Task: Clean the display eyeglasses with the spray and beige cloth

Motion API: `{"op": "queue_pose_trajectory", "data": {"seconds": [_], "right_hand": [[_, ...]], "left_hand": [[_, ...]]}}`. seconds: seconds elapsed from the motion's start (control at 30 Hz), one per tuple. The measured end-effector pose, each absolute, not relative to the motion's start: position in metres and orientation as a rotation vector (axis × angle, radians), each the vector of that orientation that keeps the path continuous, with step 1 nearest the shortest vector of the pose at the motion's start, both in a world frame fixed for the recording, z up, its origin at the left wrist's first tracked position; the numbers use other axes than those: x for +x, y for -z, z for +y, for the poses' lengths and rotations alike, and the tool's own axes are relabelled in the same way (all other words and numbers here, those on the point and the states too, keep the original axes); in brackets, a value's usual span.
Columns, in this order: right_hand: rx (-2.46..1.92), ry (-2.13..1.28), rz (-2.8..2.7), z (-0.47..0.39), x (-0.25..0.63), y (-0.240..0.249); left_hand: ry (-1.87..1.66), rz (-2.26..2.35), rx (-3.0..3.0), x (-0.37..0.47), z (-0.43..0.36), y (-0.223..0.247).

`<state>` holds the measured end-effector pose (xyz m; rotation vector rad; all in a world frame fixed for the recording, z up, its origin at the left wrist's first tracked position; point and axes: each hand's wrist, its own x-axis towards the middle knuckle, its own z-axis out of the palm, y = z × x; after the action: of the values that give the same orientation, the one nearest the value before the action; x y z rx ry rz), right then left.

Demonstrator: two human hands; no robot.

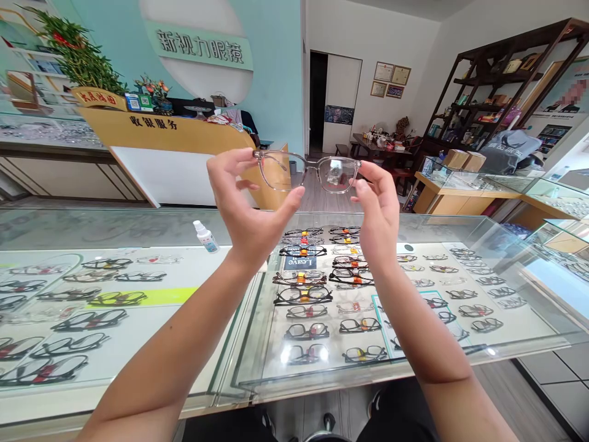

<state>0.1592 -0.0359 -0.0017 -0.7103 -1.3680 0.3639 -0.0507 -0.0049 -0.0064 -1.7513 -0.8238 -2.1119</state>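
A pair of eyeglasses (311, 164) with a thin, see-through greyish frame is held up at arm's length above the glass counter. My left hand (246, 202) grips its left end, the index finger at the hinge and the thumb near the lower rim of the left lens. At the other end, my right hand (378, 205) pinches the right hinge between thumb and fingers. The lenses are clear, and the floor and counter behind show through them. Beyond my left forearm, a small white spray bottle (205, 237) stands on the counter glass.
Inside the glass display counter (257, 368) lie several rows of eyeglasses (304, 295). A wood-fronted reception desk (184, 138) with a potted plant (78, 58) is at the back left. Dark shelves (501, 80) and another glass counter (469, 184) stand on the right.
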Motion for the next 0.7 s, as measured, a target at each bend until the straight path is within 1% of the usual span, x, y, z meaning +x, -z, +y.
{"op": "queue_pose_trajectory", "data": {"seconds": [0.1, 0.2, 0.47, 0.7], "right_hand": [[-0.732, -0.528, -1.283, -0.027, 0.163, 0.001], [-0.743, -0.558, -1.241, -0.023, 0.164, 0.002], [-0.726, -0.410, -1.186, -0.032, 0.162, 0.000], [-0.730, -0.209, -1.202, -0.038, 0.158, -0.001]], "left_hand": [[1.983, -0.836, -1.714, -0.045, -0.019, 0.002], [1.947, -0.854, -1.704, -0.041, -0.025, 0.000], [2.099, -0.870, -1.938, -0.043, -0.010, 0.009], [2.175, -0.848, -2.084, -0.047, 0.008, 0.016]]}}
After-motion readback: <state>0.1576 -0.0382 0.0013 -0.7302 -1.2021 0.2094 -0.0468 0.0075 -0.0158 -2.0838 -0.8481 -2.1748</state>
